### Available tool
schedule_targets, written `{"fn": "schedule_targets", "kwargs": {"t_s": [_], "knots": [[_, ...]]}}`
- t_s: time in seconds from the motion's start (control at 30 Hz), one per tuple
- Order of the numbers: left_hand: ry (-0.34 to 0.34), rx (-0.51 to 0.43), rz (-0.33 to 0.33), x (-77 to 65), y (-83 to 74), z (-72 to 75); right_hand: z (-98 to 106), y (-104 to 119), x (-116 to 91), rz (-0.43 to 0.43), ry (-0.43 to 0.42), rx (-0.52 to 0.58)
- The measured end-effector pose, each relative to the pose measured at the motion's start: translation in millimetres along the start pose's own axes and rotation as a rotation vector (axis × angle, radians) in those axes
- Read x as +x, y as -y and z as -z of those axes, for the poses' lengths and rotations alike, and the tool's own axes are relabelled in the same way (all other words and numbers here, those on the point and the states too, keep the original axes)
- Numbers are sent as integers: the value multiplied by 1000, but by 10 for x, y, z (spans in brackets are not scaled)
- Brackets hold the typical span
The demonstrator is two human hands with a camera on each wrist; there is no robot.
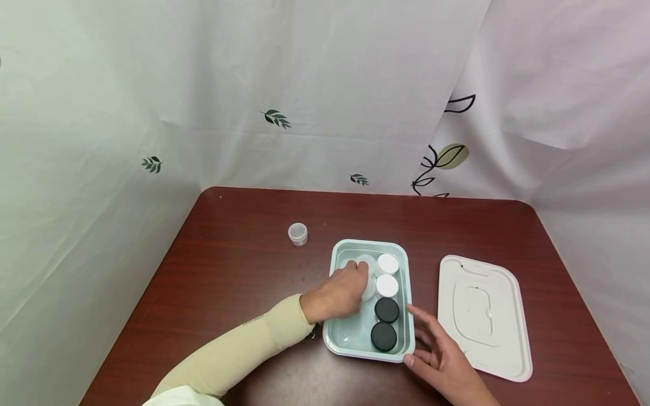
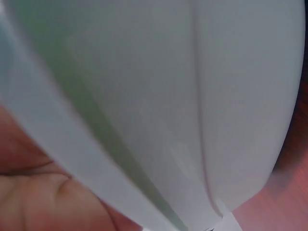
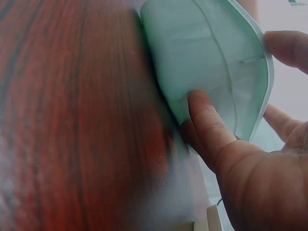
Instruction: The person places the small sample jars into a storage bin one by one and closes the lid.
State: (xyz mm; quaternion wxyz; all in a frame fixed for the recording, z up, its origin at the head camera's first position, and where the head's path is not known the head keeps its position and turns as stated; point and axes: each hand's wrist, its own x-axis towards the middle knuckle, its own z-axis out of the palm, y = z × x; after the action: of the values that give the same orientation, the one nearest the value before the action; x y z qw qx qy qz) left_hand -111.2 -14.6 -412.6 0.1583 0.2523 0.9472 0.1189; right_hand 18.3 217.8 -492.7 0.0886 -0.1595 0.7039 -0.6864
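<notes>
A pale green plastic container (image 1: 349,354) stands on the table. My left hand (image 1: 341,290) reaches into it from the left, fingers curled down on a translucent jar (image 1: 367,261), which they partly hide. Another translucent jar (image 1: 369,290) shows beside the knuckles. Along the right side of the container are two white-lidded jars (image 1: 387,286) and two black-lidded jars (image 1: 383,336) in a row. My right hand (image 1: 438,355) holds the container's near right corner, thumb at the rim. In the right wrist view, its fingers (image 3: 207,118) press against the outer wall.
A white lid (image 1: 484,318) lies flat on the table, right of the container. One small translucent jar (image 1: 298,234) stands behind and left of the container. Pale curtains (image 1: 325,96) hang around the dark red table (image 1: 238,248).
</notes>
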Motion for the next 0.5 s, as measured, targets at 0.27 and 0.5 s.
{"fn": "schedule_targets", "kwargs": {"t_s": [0.27,0.5], "knots": [[-3,-61,4,-9,46,59,0,-35,3,2,8,8],[-69,-179,-50,-41,151,175,-8,-1,4,-2,6,-6]]}}
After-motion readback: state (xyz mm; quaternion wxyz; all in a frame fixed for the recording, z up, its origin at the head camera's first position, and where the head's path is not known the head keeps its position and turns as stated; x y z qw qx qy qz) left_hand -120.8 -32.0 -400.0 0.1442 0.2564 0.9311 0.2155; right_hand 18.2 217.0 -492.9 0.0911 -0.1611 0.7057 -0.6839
